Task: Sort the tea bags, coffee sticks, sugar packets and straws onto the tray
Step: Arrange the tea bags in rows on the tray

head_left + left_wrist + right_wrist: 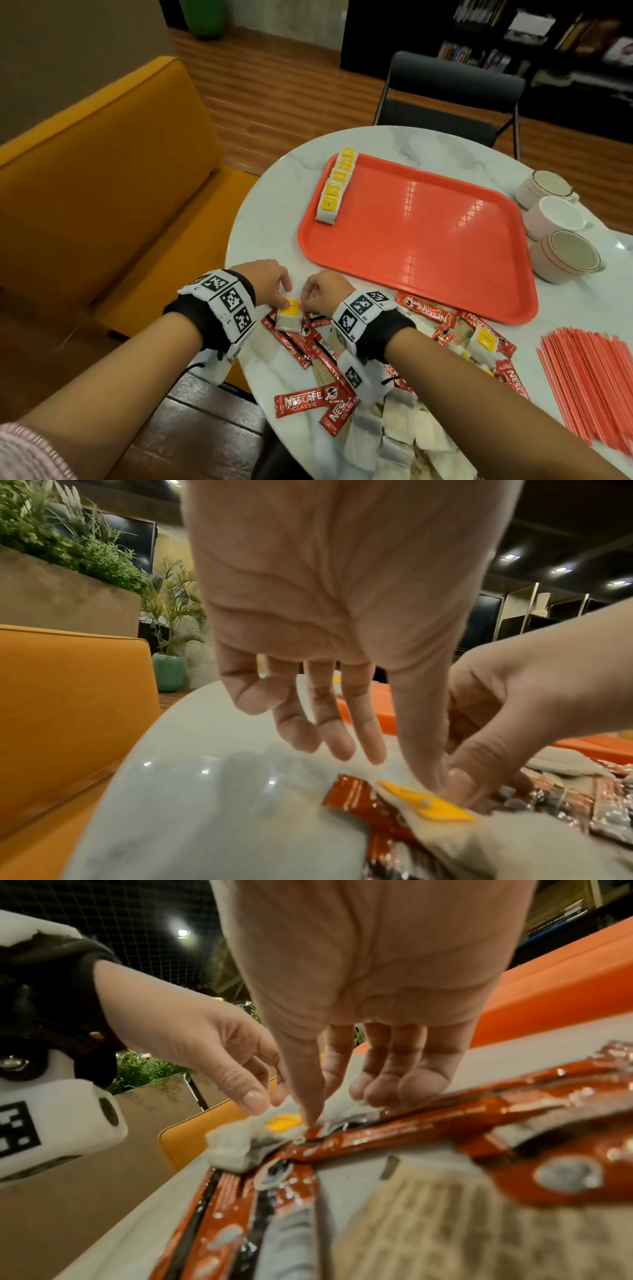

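Nearest the camera: both forearms with marker-printed wrist bands, reaching over the near left edge of a round marbled worktop (274,212). Left hand (265,279) and right hand (325,286) meeting over one tea bag (289,317) with a yellow tag, lying on top of red coffee sticks (310,401). Left thumb and forefinger tips pressed together on the bag at its yellow tag; remaining fingers (344,739) hanging loosely extended. Right thumb and forefinger closed on the bag's opposite edge; other right fingers (400,1085) curled lightly, touching the paper. Mixed heap of coffee sticks, pale sugar packets (394,435) and further tea bags spread along the near edge, right of the hands. Bundle of red straws (589,383) lying flat at near right, apart from the heap. Red tray (428,246) at centre, far of the heap, carrying a row of tea bags (337,185) along its left rim. Three cups (555,226) just right of the tray. Orange sofa (102,192) at left, dark chair (452,99) on the far side.
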